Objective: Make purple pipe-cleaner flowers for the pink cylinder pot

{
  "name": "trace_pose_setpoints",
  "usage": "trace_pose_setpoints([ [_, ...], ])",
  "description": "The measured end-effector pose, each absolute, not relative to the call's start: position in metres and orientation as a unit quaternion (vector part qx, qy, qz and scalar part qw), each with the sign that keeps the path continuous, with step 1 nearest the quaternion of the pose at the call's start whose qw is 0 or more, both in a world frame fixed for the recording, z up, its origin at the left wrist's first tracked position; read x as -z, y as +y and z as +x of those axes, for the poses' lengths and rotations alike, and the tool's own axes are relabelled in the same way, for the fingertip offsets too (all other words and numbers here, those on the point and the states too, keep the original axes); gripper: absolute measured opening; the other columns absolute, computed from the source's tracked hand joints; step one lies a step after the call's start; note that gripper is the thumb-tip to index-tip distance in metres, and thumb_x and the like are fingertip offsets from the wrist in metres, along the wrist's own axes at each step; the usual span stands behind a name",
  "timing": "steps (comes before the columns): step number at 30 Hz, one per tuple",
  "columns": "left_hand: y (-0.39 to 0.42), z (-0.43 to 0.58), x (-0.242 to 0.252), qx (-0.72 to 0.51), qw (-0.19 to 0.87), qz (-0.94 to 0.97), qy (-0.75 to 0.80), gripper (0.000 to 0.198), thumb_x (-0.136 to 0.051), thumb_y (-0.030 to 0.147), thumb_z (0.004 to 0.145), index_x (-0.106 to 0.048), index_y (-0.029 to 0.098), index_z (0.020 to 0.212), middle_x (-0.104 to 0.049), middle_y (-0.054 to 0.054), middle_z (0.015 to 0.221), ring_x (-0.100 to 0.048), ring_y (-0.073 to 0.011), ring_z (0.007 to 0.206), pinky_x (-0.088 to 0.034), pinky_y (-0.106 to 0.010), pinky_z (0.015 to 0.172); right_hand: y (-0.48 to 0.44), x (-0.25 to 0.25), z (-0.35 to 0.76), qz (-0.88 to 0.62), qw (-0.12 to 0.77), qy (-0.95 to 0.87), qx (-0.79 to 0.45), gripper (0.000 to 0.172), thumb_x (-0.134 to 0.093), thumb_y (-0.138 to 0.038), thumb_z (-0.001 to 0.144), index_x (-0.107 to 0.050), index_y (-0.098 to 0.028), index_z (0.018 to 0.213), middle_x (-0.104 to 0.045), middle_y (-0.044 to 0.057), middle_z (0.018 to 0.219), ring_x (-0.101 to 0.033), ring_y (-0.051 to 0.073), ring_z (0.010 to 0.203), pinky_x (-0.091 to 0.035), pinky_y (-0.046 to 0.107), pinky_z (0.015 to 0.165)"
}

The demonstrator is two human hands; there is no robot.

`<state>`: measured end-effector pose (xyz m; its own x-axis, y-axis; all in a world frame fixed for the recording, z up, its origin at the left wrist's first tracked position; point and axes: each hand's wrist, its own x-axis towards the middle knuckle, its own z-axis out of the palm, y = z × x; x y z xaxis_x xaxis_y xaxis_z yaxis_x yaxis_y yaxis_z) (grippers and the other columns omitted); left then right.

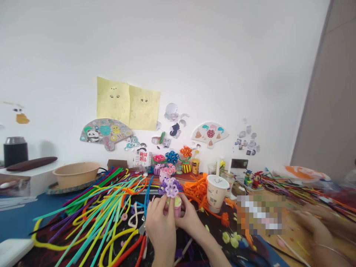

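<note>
Between my two hands is a small pipe-cleaner flower pot with light and dark purple flowers (171,187) on top and a pink striped pot (178,208) below. My left hand (160,218) is closed, its fingertips pinching just under the front lilac bloom. From the right, my right hand (191,216) curls around the side of the pink pot and steadies it. The pot's lower part is hidden behind my fingers. Close to my left wrist, pliers or scissors with red handles (141,244) lie among the pipe cleaners, partly covered.
Loose pipe cleaners (105,211) spread across the left, with orange ones (194,189) behind my right hand. A paper cup (217,193) stands right of them. Finished flower pots (186,167) line the wall. A basket (76,174) sits back left. Another person's hands (314,226) are at far right.
</note>
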<state>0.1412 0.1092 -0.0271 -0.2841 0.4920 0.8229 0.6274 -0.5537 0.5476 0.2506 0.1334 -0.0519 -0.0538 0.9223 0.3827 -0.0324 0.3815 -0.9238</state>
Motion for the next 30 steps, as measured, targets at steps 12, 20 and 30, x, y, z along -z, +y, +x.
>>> trace_pose_setpoints([
  [12, 0.107, 0.143, 0.021, 0.647, 0.029, -0.596, -0.475, 0.042, -0.044, 0.049, 0.092, -0.071, 0.019, 0.08, -0.062, -0.001, 0.064, -0.053, -0.0191, 0.061, -0.044, -0.034, 0.073, 0.131, 0.051, 0.25, -0.376, 0.565, -0.637, -0.366, 0.064, -0.073, -0.007, 0.052, -0.055, -0.022, 0.111, -0.069, 0.004, 0.11, -0.067, 0.024, 0.101, -0.053, 0.035, 0.087],
  [20, 0.108, 0.139, 0.028, 0.62, 0.019, -0.616, -0.486, 0.028, -0.052, 0.043, 0.09, -0.069, 0.022, 0.08, -0.06, 0.0, 0.064, -0.053, -0.0195, 0.063, -0.044, -0.035, 0.076, 0.132, 0.054, 0.249, -0.372, 0.571, -0.621, -0.387, 0.067, -0.08, -0.01, 0.051, -0.055, -0.025, 0.112, -0.067, 0.006, 0.116, -0.064, 0.028, 0.108, -0.052, 0.038, 0.088],
  [30, 0.103, 0.142, 0.025, 0.651, 0.057, -0.596, -0.466, 0.025, -0.051, 0.034, 0.092, -0.068, 0.02, 0.104, -0.07, -0.004, 0.083, -0.061, -0.0209, 0.08, -0.046, -0.032, 0.075, 0.131, 0.034, 0.255, -0.324, 0.623, -0.499, -0.508, 0.06, -0.084, -0.018, 0.055, -0.063, -0.021, 0.111, -0.07, 0.007, 0.116, -0.063, 0.026, 0.11, -0.044, 0.039, 0.099],
])
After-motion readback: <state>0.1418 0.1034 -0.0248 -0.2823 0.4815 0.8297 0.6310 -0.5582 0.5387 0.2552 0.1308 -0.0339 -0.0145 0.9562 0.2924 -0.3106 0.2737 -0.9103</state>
